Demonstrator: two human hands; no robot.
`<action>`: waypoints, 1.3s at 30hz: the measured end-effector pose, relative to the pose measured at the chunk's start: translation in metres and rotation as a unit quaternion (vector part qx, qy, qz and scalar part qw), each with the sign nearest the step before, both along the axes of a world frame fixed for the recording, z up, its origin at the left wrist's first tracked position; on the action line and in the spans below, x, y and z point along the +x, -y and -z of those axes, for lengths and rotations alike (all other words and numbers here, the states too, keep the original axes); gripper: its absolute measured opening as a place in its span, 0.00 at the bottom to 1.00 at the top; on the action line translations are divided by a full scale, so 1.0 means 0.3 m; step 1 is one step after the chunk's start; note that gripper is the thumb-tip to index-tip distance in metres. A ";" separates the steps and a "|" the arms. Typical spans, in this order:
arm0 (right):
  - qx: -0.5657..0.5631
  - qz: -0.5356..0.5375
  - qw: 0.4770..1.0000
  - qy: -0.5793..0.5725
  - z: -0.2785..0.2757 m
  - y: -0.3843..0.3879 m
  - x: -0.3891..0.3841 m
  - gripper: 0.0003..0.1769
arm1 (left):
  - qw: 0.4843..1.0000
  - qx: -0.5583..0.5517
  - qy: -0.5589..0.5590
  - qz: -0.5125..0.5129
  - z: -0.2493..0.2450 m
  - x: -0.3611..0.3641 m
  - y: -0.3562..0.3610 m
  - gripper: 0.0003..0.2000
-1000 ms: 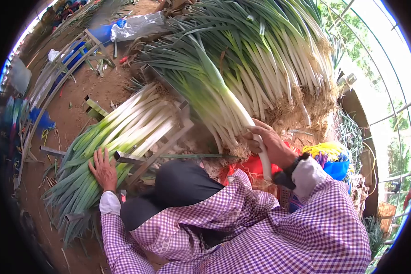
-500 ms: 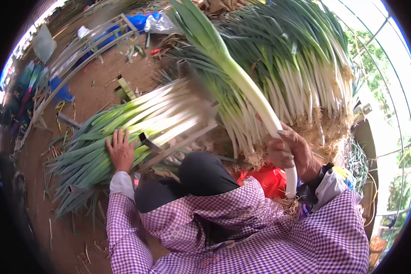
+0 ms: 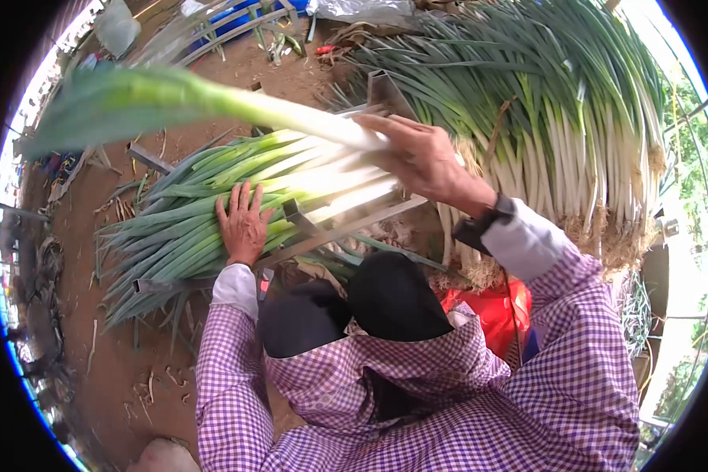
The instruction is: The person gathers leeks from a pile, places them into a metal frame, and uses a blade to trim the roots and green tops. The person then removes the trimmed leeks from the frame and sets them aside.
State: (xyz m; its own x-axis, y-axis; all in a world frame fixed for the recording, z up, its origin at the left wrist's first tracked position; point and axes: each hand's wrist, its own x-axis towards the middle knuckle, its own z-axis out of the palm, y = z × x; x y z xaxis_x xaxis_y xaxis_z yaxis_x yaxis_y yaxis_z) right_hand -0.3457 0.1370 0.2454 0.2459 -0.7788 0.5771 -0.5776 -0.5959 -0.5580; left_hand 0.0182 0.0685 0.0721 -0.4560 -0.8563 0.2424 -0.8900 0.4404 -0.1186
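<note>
My right hand (image 3: 429,161) grips a leek (image 3: 291,116) near its root end. The leek lies nearly level above a bundle, with its green leaves blurred at the left. My left hand (image 3: 245,224) rests flat with fingers spread on the green part of the bundled leeks (image 3: 189,236). That bundle lies in a metal frame (image 3: 354,230), white ends to the right. Beyond my right hand stands a large pile of leeks (image 3: 551,118) with roots at the bottom.
A red plastic bag (image 3: 495,311) sits below the pile. Metal uprights (image 3: 389,90) rise at the frame's corners. A slatted rack (image 3: 236,30) and silvery sheeting (image 3: 362,9) are at the back. Leaf scraps lie on the brown ground (image 3: 79,315).
My right hand has moved up and left, swinging the leek from a steep tilt to nearly level over the bundle. The view has shifted; my left hand stays on the bundle.
</note>
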 end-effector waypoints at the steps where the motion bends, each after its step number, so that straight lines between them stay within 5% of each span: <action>1: -0.011 0.020 0.999 -0.026 0.071 0.042 0.019 0.28 | 1.000 -0.001 0.001 0.001 -0.005 -0.002 0.000 0.29; 5: -0.006 0.037 0.989 -0.141 0.372 0.135 0.091 0.17 | 0.997 0.067 -0.007 -0.045 -0.015 -0.013 -0.007 0.28; 9: 0.029 0.069 0.985 -0.153 0.524 0.144 0.112 0.10 | 0.999 -0.027 -0.029 0.020 0.051 0.019 0.016 0.32; 16: 0.085 0.047 0.986 -0.139 0.594 0.132 0.096 0.11 | 0.999 -0.029 -0.026 0.021 0.039 0.015 0.007 0.31; 21: 0.108 0.035 0.983 -0.143 0.652 0.116 0.063 0.23 | 0.996 -0.044 -0.067 0.026 0.076 0.015 -0.027 0.32; 25: 0.146 0.016 0.982 -0.115 0.665 0.088 0.040 0.20 | 0.998 -0.030 -0.048 -0.032 0.098 -0.015 -0.093 0.37; 32: 0.172 0.019 0.980 -0.095 0.641 0.082 0.058 0.24 | 0.977 0.051 -0.205 -0.024 0.043 -0.017 -0.242 0.44; 36: 0.160 0.012 0.982 -0.103 0.659 0.086 0.048 0.24 | 0.988 0.046 -0.147 0.035 0.052 0.044 -0.382 0.32; 39: 0.155 0.027 0.982 -0.102 0.675 0.088 0.064 0.23 | 0.971 0.024 -0.211 0.108 -0.075 0.059 -0.382 0.23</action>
